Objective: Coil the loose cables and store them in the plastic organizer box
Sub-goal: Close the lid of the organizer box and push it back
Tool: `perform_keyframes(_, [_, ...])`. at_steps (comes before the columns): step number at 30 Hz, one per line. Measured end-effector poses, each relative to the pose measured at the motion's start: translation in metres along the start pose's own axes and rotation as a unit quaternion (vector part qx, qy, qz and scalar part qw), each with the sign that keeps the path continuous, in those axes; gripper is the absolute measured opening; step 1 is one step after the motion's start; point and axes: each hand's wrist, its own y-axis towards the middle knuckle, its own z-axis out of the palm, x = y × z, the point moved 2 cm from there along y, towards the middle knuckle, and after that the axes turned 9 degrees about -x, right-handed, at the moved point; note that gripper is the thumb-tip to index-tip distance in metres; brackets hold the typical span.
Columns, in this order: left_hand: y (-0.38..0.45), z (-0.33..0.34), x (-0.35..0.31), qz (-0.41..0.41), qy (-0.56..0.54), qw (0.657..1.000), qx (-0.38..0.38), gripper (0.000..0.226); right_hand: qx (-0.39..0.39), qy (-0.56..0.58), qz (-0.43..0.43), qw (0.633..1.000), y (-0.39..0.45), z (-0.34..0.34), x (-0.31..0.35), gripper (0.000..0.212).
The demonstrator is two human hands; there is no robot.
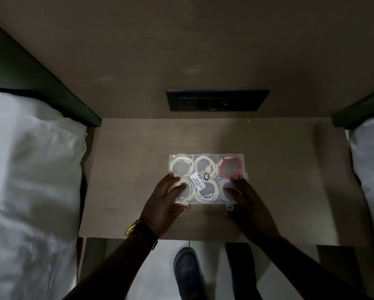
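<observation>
Dim, underexposed; wide-angle edge distortion

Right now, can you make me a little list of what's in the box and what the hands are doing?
box: clear plastic organizer box, six compartments, lid down
white cables: coiled, five compartments, for example far left
red cable: coiled, far right compartment
stickers: price label and black sticker on the lid
left hand: flat on the box's near left part
right hand: flat on the near right part
table: wooden, box sits on it
loose cables: none seen on the table
</observation>
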Motion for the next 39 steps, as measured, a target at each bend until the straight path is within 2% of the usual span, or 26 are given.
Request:
perform_keyframes(7, [-0.001, 0.003, 0.002, 0.074, 0.092, 0.993, 0.018, 0.063, -0.007, -0.077, 0.001, 0.997, 0.0, 0.015, -0.005, 0.053])
perform_keyframes(12, [-0.005, 0.013, 0.005, 0.102, 0.127, 0.987, 0.003, 0.063, -0.018, -0.11, -0.034, 0.993, -0.003, 0.025, -0.015, 0.043])
perform_keyframes(19, [-0.007, 0.016, 0.004, 0.061, 0.098, 0.993, -0.005, 0.061, 0.0, -0.137, -0.037, 0.99, 0.005, 0.018, -0.01, 0.044])
perform_keyframes(24, [0.025, 0.016, -0.004, 0.006, 0.08, 0.997, -0.001, 0.066, -0.022, -0.115, -0.057, 0.991, 0.03, 0.009, -0.015, 0.051])
perform_keyframes(30, [0.078, 0.018, -0.006, -0.022, 0.038, 0.999, -0.003, 0.072, -0.023, -0.088, -0.021, 0.996, 0.062, -0.002, -0.031, 0.051])
perform_keyframes(39, [0.132, 0.012, 0.003, -0.034, 0.03, 0.999, 0.022, 0.061, -0.007, -0.063, 0.022, 0.998, 0.115, -0.008, -0.038, 0.047])
